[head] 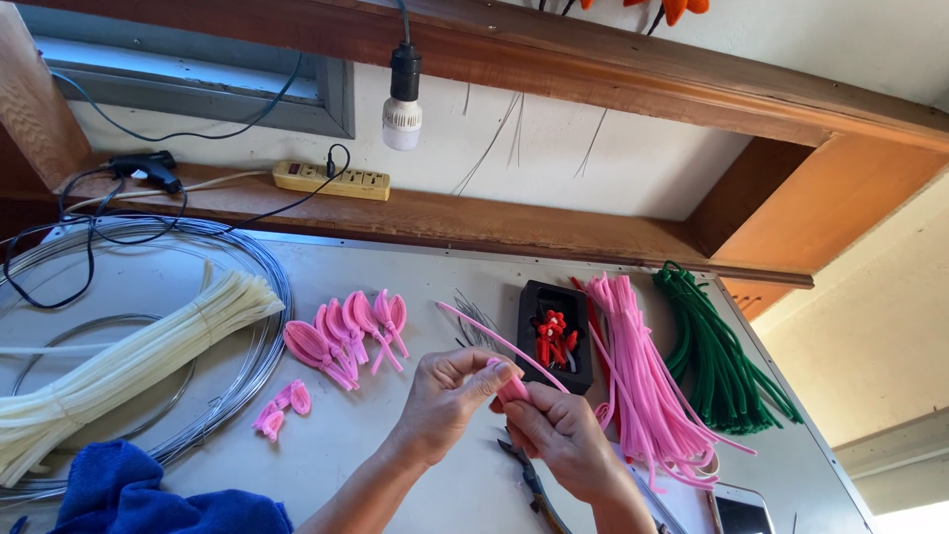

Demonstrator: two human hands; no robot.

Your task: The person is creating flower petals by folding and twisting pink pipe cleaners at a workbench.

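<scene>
my left hand (pixel 450 396) and my right hand (pixel 559 435) meet near the middle of the table (pixel 395 475). both are pinched almost shut on one pink stem (pixel 494 341). the near end of it is bent into a small loop under my left thumb, and my right fingers (pixel 534 396) squeeze it from below. the long end sticks up toward 10 o'clock, away from my hands. at 9 o'clock from my hands lie finished pink petals (pixel 346 331), all in a row, and two small ones (pixel 282 407) sit nearer to me. far out at 9 o'clock is a bunch of cream tubes (pixel 129 361) lying over a ring of wire (pixel 247 346). at 7 o'clock is a blue cloth (pixel 138 499). at 1 o'clock is a black tray (pixel 554 336) with little red bits in it. at 3 o'clock is a big pile of pink stems (pixel 643 386), and past that a pile of green stems (pixel 717 356). pliers (pixel 529 485) lie just under my right wrist. a phone (pixel 741 509) sits at 4 o'clock. up on the ledge at 11 o'clock are a yellow plug strip (pixel 331 179) and a glue gun (pixel 143 168), and a bulb (pixel 401 119) hangs above.
</scene>
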